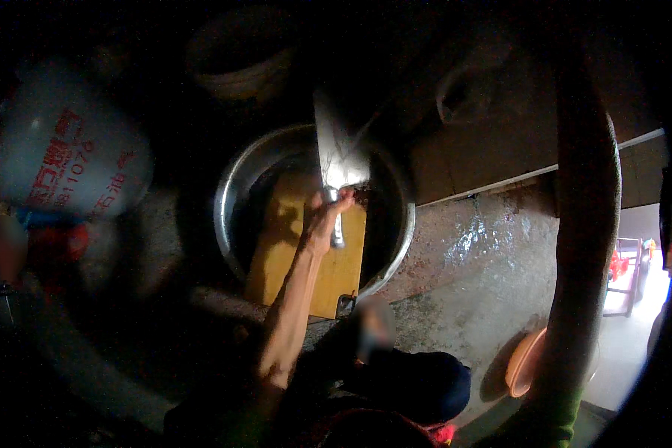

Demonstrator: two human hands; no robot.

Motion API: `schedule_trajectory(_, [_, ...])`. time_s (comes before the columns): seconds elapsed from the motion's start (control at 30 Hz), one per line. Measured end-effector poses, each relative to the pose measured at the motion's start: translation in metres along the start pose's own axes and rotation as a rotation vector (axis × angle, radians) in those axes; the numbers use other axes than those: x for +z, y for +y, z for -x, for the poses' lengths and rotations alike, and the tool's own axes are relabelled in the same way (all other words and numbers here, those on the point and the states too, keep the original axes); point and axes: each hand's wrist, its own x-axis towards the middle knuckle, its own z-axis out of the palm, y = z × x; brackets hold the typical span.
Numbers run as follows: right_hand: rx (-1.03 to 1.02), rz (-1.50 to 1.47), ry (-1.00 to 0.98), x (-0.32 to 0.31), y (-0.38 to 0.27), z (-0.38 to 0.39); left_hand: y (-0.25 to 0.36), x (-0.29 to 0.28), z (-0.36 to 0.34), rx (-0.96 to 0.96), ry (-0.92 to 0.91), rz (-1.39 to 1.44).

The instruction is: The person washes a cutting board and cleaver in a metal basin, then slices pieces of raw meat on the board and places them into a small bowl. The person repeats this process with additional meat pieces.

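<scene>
My left hand (pixel 327 210) is closed around the handle of a broad-bladed knife (pixel 334 142), which points away from me with its flat face catching the light. Beneath it, a yellow board (pixel 336 276) lies tilted across a large steel basin (pixel 405 224), whose interior is mostly in shadow. A long dark sleeve (pixel 586 239), apparently my right arm, runs up the right side into darkness; I cannot see that hand.
A pale gas cylinder (pixel 71 164) with red markings stands at left, and a bucket (pixel 239 71) sits behind the basin in shadow. Wet concrete floor (pixel 478 269) lies to the right, with an orange basin (pixel 521 362) and a bright doorway (pixel 635 299).
</scene>
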Motion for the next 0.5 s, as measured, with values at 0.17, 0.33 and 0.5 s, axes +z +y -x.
schedule_trajectory(0.17, [-0.004,0.015,0.000,-0.002,0.001,0.001,0.000,0.006,-0.068,0.050,-0.132,0.072])
schedule_trajectory(0.33, [0.020,0.008,0.001,0.001,0.010,0.002,0.025,0.014,-0.063,-0.039,-0.284,-0.016])
schedule_trajectory(0.5, [0.027,-0.002,0.016,0.000,0.011,0.002,0.088,-0.031,-0.011,-0.233,-0.249,-0.556])
